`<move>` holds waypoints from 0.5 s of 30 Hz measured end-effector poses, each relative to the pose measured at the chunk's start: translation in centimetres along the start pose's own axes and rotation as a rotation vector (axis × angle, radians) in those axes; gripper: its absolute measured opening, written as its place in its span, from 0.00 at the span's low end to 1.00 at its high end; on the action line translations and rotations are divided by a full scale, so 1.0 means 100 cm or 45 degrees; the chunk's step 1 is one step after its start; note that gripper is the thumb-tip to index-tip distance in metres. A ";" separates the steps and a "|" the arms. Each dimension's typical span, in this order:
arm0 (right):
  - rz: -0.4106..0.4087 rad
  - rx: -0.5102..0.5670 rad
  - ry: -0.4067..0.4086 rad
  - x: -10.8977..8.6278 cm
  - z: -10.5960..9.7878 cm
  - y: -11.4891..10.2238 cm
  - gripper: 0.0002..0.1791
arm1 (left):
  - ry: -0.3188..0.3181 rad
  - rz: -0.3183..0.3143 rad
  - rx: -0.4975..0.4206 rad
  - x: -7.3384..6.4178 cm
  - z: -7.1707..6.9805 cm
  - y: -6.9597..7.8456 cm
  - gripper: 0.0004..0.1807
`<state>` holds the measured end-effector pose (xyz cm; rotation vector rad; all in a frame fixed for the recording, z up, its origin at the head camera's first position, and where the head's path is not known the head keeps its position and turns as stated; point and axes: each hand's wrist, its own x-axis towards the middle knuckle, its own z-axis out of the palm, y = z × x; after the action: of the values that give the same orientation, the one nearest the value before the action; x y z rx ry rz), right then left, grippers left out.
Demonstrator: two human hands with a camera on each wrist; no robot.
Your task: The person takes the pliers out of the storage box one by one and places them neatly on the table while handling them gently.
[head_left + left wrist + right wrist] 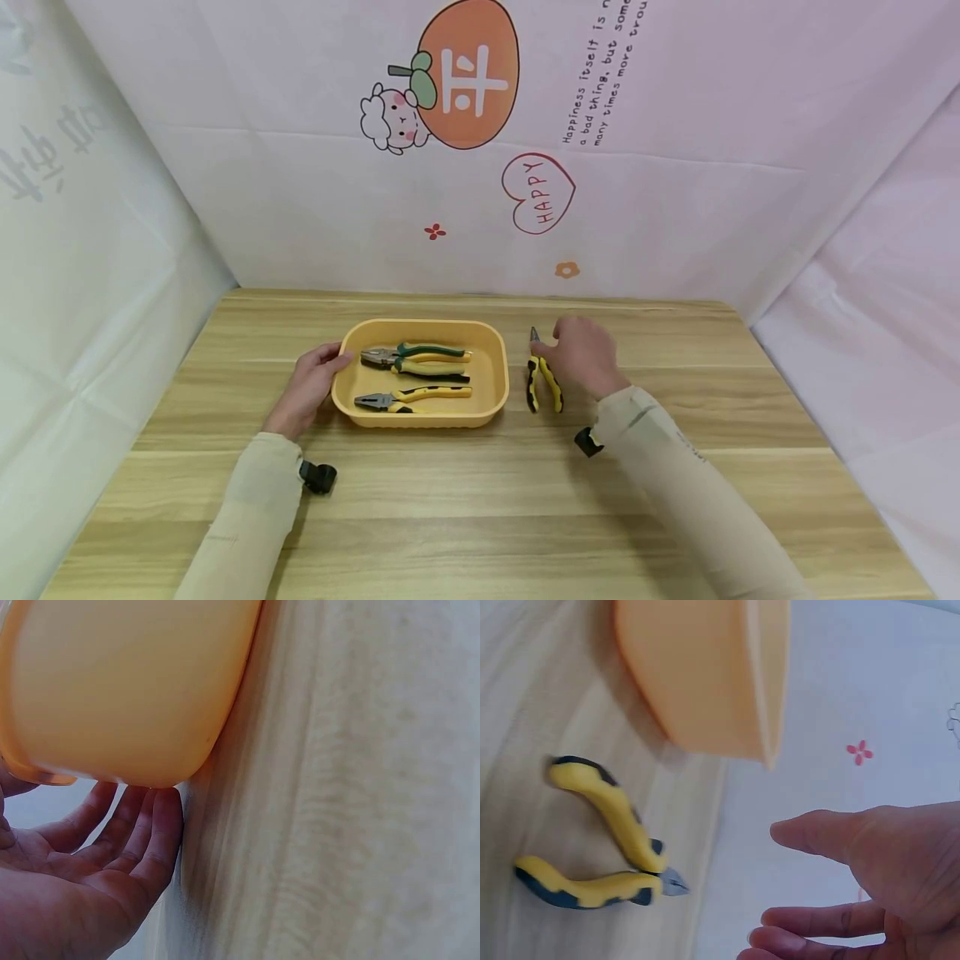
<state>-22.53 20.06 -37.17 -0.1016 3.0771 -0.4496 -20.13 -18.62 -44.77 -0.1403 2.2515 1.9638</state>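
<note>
Left fingers gripping tray rim, pliers across narrow gap, right fingers parted, empty.

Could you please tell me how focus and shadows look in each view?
Head view: mostly crisp, soft shadow on the table beside the right sleeve; left wrist view: left hand dim, table blurry toward the right edge; right wrist view: yellow-and-black pliers slightly blurred.

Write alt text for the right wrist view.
An empty right hand, thumb and fingers apart, near yellow-and-black pliers lying with handles spread on a wooden table. Part of an orange tray shows above them in frame, with white cloth behind.
</note>
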 end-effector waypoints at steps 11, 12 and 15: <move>-0.179 0.032 0.017 0.003 -0.014 -0.007 0.23 | -0.004 0.001 0.003 -0.001 -0.001 0.001 0.29; -0.210 0.036 0.026 0.003 -0.014 -0.008 0.23 | -0.005 0.001 0.004 -0.001 0.000 0.001 0.29; -0.296 0.045 0.054 0.004 -0.014 -0.012 0.22 | -0.007 0.002 0.007 -0.001 0.000 0.001 0.29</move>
<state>-22.88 19.29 -35.46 -0.4580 3.1098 -0.5211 -20.02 -18.61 -44.63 -0.1326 2.2542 1.9564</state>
